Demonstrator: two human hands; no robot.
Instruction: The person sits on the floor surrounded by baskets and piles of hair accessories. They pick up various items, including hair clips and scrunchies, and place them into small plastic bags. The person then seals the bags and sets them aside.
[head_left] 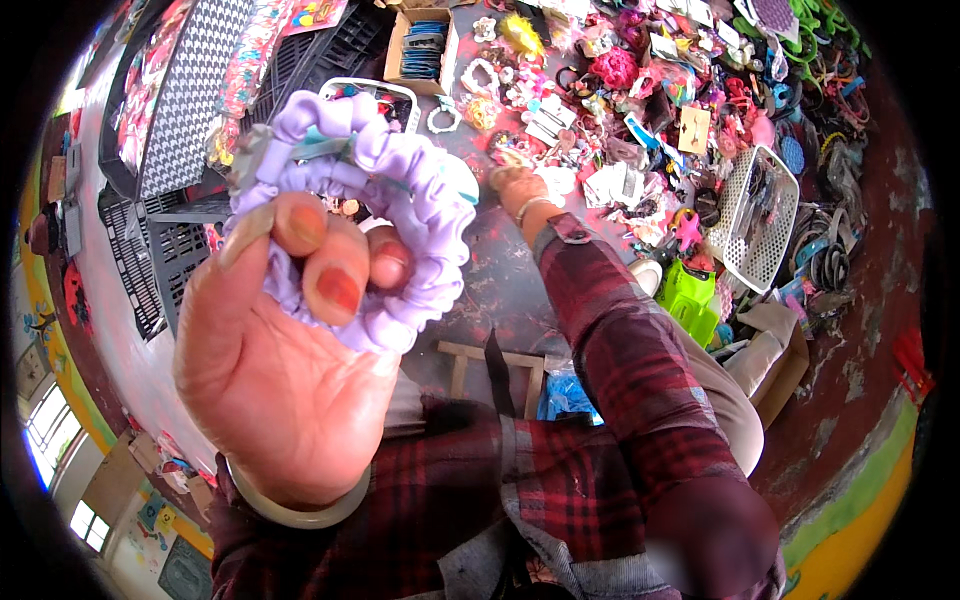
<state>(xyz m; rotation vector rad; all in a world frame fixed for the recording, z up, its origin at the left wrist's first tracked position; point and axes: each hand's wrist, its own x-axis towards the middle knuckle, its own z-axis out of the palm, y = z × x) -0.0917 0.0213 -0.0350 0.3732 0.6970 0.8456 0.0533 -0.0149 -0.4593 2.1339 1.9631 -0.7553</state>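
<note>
Raised close in front of me, my left hand [300,330] is closed on lilac satin scrunchies [425,190]. Its curled fingers pass through their ring, and the thumb presses from the left side. A bit of pale teal shows among the lilac folds. Farther off, my right hand [518,190] reaches to the near left edge of a large heap of hair accessories [610,120]. Pale and pink pieces lie around its fingers, which are too small and partly hidden to tell whether they grip anything. A white scrunchie [480,75] lies beyond that hand.
A cardboard box [450,70] of blue packets stands at the back. White perforated baskets [790,215] and a bright green plastic container [690,300] are at the right. Dark crates [190,260] and a houndstooth-patterned panel [195,100] stand left. A wooden stool frame [490,355] sits near my lap.
</note>
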